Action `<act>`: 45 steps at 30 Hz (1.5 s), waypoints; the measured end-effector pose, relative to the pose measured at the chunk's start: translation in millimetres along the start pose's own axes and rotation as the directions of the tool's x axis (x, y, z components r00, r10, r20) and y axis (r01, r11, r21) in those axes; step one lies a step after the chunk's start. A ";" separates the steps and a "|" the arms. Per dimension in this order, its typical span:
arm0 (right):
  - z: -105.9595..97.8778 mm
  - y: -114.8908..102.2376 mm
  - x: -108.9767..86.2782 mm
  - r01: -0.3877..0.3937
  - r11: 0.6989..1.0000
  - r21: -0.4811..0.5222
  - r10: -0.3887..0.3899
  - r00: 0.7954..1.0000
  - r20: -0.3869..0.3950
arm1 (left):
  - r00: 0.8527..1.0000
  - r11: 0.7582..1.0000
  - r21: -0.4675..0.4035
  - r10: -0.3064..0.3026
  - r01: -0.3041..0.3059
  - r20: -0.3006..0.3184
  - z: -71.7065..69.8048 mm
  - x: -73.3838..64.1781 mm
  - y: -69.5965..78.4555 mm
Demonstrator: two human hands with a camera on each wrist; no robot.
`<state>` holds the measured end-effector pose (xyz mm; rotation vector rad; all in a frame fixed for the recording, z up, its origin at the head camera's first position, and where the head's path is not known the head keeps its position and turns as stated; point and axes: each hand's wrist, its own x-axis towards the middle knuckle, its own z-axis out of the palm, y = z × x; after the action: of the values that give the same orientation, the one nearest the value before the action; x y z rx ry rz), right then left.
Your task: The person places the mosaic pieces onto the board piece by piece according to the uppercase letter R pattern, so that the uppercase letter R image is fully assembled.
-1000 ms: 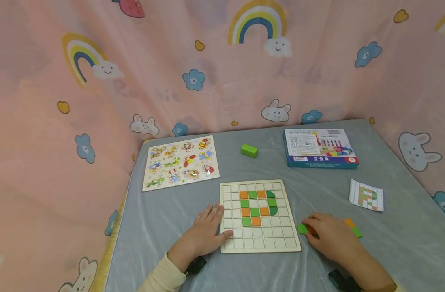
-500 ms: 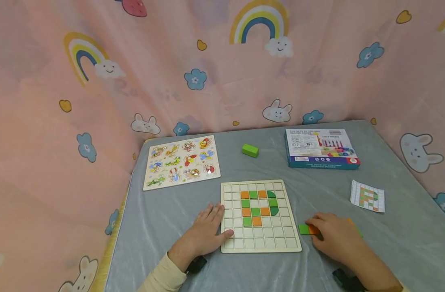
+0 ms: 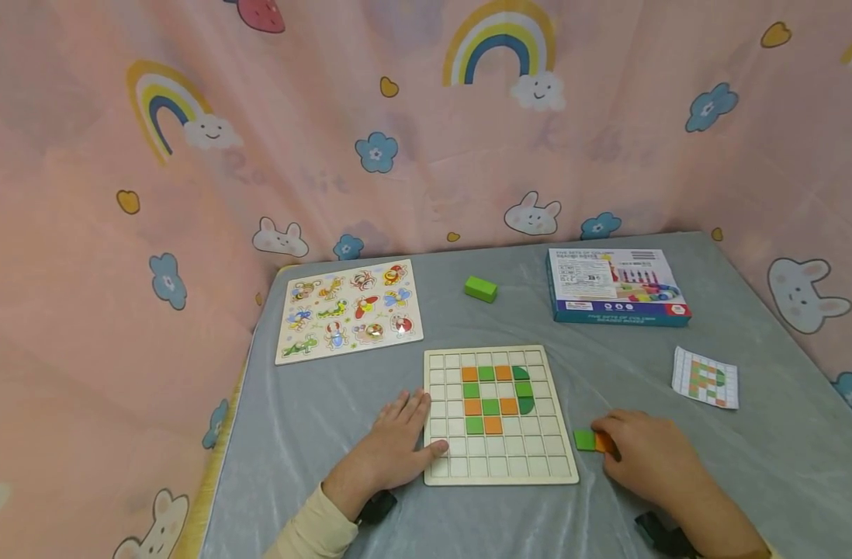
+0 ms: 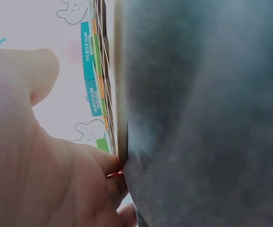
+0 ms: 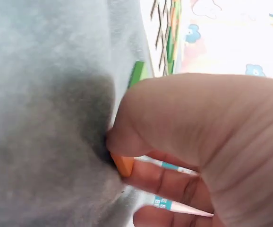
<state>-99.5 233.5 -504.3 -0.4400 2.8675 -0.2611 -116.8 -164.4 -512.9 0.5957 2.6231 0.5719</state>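
Note:
A square wooden grid board (image 3: 503, 466) lies mid-table, bearing green and orange square tiles and dark green rounded ones. My left hand (image 3: 391, 442) lies with straight fingers at its left side, the thumb over the edge; the left wrist view shows fingertips at the board's rim (image 4: 121, 94). To the right of the board, my right hand (image 3: 652, 454) holds an orange tile (image 3: 603, 442) between thumb and finger, down at the cloth. The same orange tile (image 5: 123, 164) shows between them in the right wrist view. A green tile (image 3: 583, 440) lies against its left side.
An insect picture puzzle (image 3: 314, 349) lies back left, a green block (image 3: 480, 289) behind the board. A boxed set (image 3: 618, 317) sits back right, with a pattern card (image 3: 705, 378) in front of it. A printed curtain (image 3: 412, 194) hangs behind the grey-covered table.
My right hand has shifted slightly right, uncovering more of the orange tile. It now hides the orange and green tiles seen beyond it earlier. My left hand has stayed put.

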 end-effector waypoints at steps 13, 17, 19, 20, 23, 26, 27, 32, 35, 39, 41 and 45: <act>-12.1 -27.8 -5.1 0.091 0.995 0.031 -0.087 0.990 -0.107 | 1.000 1.000 0.006 -0.015 0.015 0.007 1.5 -0.4 -1.3; -10.8 -33.1 -5.5 0.099 0.993 0.060 -0.091 0.988 -0.124 | 1.000 1.000 0.005 -0.018 0.018 0.009 0.9 0.0 -0.3; -11.6 -36.5 -5.4 0.095 0.993 0.074 -0.085 0.988 -0.132 | 1.000 1.000 0.004 -0.016 0.016 0.007 0.7 1.3 0.2; -12.1 -38.4 -5.1 0.095 0.992 0.081 -0.083 0.987 -0.135 | 1.000 1.000 0.005 -0.014 0.014 0.005 0.8 2.1 0.4; -15.0 -44.9 -2.3 0.097 0.991 0.088 -0.086 0.988 -0.128 | 1.000 1.000 0.012 -0.010 0.010 0.001 1.3 4.2 0.5; -16.6 -52.4 0.9 0.104 0.991 0.087 -0.092 0.987 -0.133 | 1.000 1.000 0.022 -0.009 0.009 -0.002 2.0 5.2 0.6; -16.7 -54.7 2.2 0.112 0.990 0.085 -0.100 0.986 -0.135 | 1.000 1.000 0.023 -0.011 0.011 -0.001 2.1 5.2 0.7; -14.5 -65.6 8.5 0.142 0.987 0.080 -0.129 0.981 -0.146 | 1.000 1.000 0.023 -0.016 0.016 0.004 0.9 4.1 1.2; -12.6 -73.5 11.8 0.184 0.981 0.064 -0.172 0.973 -0.151 | 1.000 1.000 0.018 -0.017 0.017 0.007 -0.6 2.4 1.8; -9.3 -86.5 14.9 0.232 0.973 0.020 -0.227 0.963 -0.143 | 1.000 1.000 0.019 -0.019 0.019 0.007 -1.2 0.7 1.8; -6.5 -93.0 16.6 0.262 0.965 0.013 -0.258 0.956 -0.143 | 1.000 1.000 0.021 -0.023 0.023 0.007 -1.2 0.2 1.8; -1.1 -102.3 22.9 0.328 0.944 0.023 -0.319 0.932 -0.170 | 0.999 0.999 0.015 -0.034 0.033 0.010 -0.9 0.4 1.8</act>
<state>-93.0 130.4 -486.5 -0.9247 2.9246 -0.4446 -117.0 -163.0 -511.4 0.5567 2.6252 0.5381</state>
